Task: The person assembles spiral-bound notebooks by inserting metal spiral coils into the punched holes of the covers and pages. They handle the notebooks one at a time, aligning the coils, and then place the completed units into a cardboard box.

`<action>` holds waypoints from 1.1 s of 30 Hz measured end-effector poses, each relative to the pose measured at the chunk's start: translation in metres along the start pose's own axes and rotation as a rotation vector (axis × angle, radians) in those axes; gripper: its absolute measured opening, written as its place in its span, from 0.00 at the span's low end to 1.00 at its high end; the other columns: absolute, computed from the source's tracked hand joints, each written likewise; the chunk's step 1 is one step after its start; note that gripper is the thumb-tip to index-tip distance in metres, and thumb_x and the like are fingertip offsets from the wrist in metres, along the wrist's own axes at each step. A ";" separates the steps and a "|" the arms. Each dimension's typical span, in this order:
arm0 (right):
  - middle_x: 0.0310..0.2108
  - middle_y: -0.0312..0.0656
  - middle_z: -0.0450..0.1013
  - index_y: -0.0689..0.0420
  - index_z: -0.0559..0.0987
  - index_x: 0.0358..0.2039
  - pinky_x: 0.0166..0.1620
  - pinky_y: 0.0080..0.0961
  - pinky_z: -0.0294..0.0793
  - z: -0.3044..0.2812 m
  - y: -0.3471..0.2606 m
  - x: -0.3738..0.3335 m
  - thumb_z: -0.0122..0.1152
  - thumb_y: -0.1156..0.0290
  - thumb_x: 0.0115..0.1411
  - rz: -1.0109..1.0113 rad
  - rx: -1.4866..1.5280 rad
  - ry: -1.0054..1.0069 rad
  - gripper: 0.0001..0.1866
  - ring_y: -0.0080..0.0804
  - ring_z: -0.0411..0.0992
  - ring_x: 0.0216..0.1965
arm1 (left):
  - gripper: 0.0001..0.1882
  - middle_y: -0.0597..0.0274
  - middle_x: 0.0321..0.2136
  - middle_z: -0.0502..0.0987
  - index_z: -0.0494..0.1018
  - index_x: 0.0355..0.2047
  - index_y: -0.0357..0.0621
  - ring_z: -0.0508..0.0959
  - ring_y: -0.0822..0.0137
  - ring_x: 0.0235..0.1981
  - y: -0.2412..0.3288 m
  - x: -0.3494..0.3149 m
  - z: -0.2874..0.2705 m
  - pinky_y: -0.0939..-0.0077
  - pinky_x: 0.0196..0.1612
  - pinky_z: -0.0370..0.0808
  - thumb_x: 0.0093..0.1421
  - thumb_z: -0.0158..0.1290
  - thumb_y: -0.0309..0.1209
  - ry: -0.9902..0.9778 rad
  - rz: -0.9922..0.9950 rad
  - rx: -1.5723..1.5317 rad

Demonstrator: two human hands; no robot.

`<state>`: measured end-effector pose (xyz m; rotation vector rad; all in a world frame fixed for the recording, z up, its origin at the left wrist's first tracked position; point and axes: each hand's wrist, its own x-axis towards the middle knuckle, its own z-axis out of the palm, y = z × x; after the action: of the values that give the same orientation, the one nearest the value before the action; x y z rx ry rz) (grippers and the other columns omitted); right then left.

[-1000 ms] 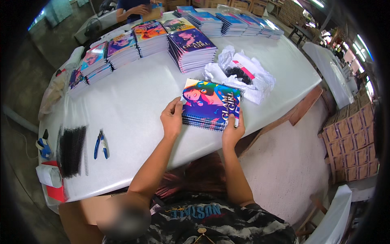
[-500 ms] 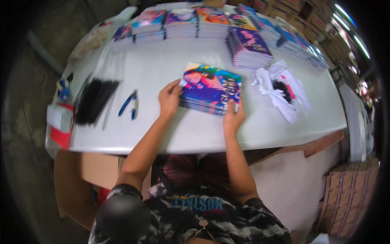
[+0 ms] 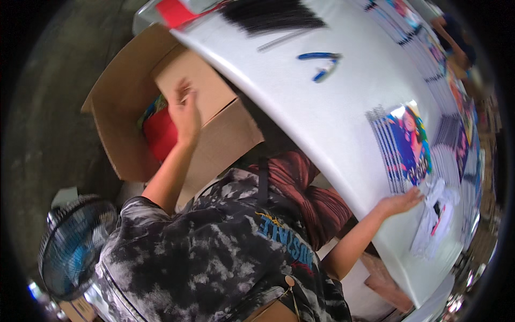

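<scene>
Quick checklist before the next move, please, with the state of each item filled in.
1. Cardboard box open: ok, flaps spread.
2. Left hand empty: cannot tell, its fingers are blurred over the box.
3. Right hand clear of the spiral notebooks: cannot tell, fingertips are at their lower edge.
4. Right hand clear of the crumpled white wrapping: not ok, right beside it.
5. Blue-handled pliers away from both hands: ok, lying on the table.
</scene>
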<state>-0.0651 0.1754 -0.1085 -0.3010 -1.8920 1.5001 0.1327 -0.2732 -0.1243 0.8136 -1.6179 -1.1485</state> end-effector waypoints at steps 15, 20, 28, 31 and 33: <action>0.59 0.52 0.54 0.65 0.54 0.59 0.55 0.36 0.60 -0.039 0.002 -0.012 0.52 0.64 0.57 0.037 -0.162 0.048 0.33 0.41 0.59 0.56 | 0.57 0.45 0.59 0.55 0.53 0.58 0.35 0.55 0.53 0.61 -0.309 0.054 -0.251 0.64 0.61 0.53 0.36 0.60 0.62 0.045 -1.013 1.117; 0.58 0.50 0.57 0.64 0.51 0.60 0.57 0.36 0.58 -0.050 -0.004 -0.030 0.50 0.67 0.58 -0.069 -0.201 0.096 0.33 0.39 0.57 0.58 | 0.61 0.46 0.60 0.53 0.53 0.59 0.39 0.56 0.47 0.59 -0.300 0.035 -0.225 0.56 0.61 0.53 0.32 0.57 0.69 -0.115 -1.073 1.391; 0.57 0.49 0.58 0.65 0.57 0.57 0.55 0.36 0.59 -0.001 -0.048 -0.055 0.53 0.69 0.57 -0.353 -0.163 0.108 0.29 0.42 0.57 0.58 | 0.35 0.46 0.47 0.70 0.64 0.52 0.44 0.70 0.47 0.49 -0.213 0.067 -0.235 0.55 0.49 0.67 0.45 0.58 0.46 -0.010 -0.750 1.150; 0.57 0.49 0.57 0.65 0.59 0.56 0.54 0.37 0.60 0.007 -0.043 -0.064 0.54 0.67 0.57 -0.541 -0.187 -0.012 0.29 0.41 0.57 0.58 | 0.17 0.44 0.37 0.75 0.69 0.43 0.44 0.76 0.47 0.40 -0.089 0.075 -0.175 0.56 0.43 0.72 0.51 0.51 0.30 0.022 -0.496 1.217; 0.58 0.48 0.57 0.64 0.60 0.56 0.54 0.40 0.60 0.013 -0.039 -0.071 0.55 0.65 0.57 -0.504 -0.176 -0.107 0.29 0.40 0.56 0.59 | 0.13 0.46 0.40 0.75 0.72 0.40 0.45 0.75 0.49 0.43 -0.083 0.074 -0.191 0.57 0.44 0.72 0.53 0.47 0.28 -0.052 -0.551 1.405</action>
<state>-0.0124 0.1127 -0.1000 0.1750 -1.9961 1.0314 0.2886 -0.4253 -0.1592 2.2028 -2.2282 -0.1493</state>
